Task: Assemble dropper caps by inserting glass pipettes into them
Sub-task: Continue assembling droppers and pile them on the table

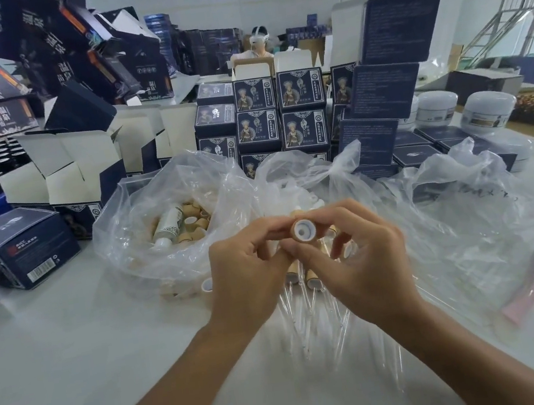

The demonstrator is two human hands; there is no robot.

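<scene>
A tan dropper cap (303, 230) with a white insert and a round hole faces me, held above the table. My left hand (247, 276) and my right hand (352, 252) both pinch it between fingertips and thumbs. Below the hands lie assembled caps with glass pipettes (311, 299) fanned out on the white table. A clear plastic bag (146, 241) at the left holds several loose tan caps and a white bottle. I cannot tell whether a pipette is in either hand.
A second crumpled clear bag (450, 209) lies at the right. Dark blue product boxes (300, 110) are stacked behind, open white-lined cartons (74, 175) at the left, white jars (487, 110) at the right. A person sits far back. A pink item (531, 291) lies at the right edge.
</scene>
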